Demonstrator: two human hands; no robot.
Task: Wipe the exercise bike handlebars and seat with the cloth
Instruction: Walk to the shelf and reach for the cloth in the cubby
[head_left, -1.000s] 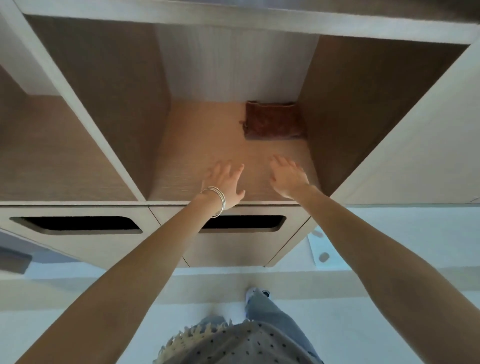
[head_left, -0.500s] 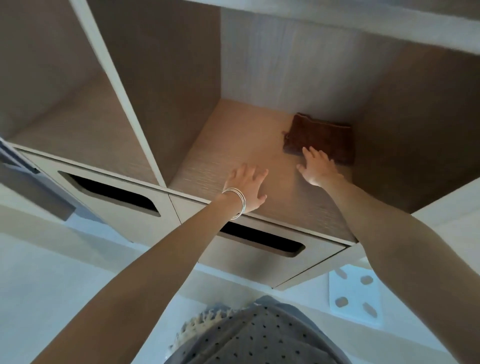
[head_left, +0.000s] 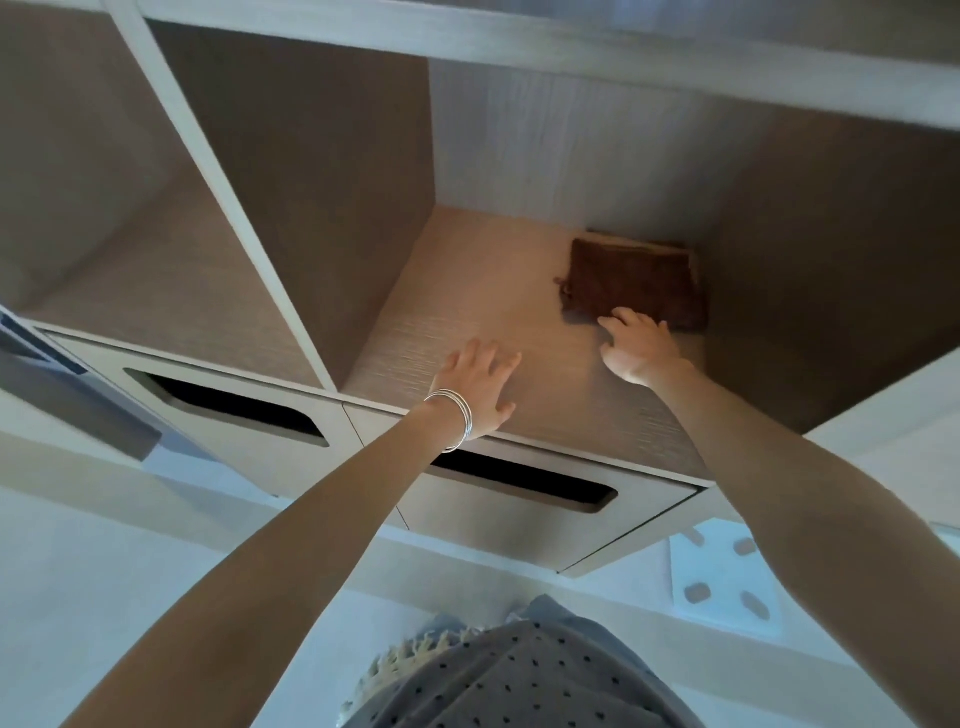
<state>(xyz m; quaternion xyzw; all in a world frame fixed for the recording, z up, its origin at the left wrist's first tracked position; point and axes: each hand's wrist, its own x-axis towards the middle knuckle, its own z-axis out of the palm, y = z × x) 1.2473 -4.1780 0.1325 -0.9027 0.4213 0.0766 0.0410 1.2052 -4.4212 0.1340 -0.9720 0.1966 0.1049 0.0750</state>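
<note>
- Two grips are stretching into the same open compartment of a wooden shelf unit (head_left: 228, 182), both palm down and both holding nothing.
- The right grip (head_left: 641, 348) is lying deeper inside, its fingers apart and only lightly bent, and its fingertips (head_left: 621, 316) are touching the near edge of the cloth (head_left: 634, 283).
- The left grip (head_left: 480, 387) is spreading its fingers flat over the front part of the compartment floor (head_left: 467, 291); whether the palm is pressing on the wood or hovering just above it cannot be told.
- Thin silver bangles (head_left: 457, 421) are circling the left wrist, right at the shelf's front edge.
- The cloth, brown and folded into a rough square, is sitting at the back right of the compartment floor, near the right wall and well apart from the left grip.
- Both bare forearms are running up from the bottom corners of the view towards the compartment.
- A drawer front (head_left: 519, 514) with a dark slot handle is sitting directly below this compartment, and a second drawer front (head_left: 228, 402) is sitting to its left.
- A white flat object (head_left: 722, 577) with oval marks is lying on the pale floor at lower right.
- A grey dotted garment (head_left: 519, 680) is filling the bottom centre.
</note>
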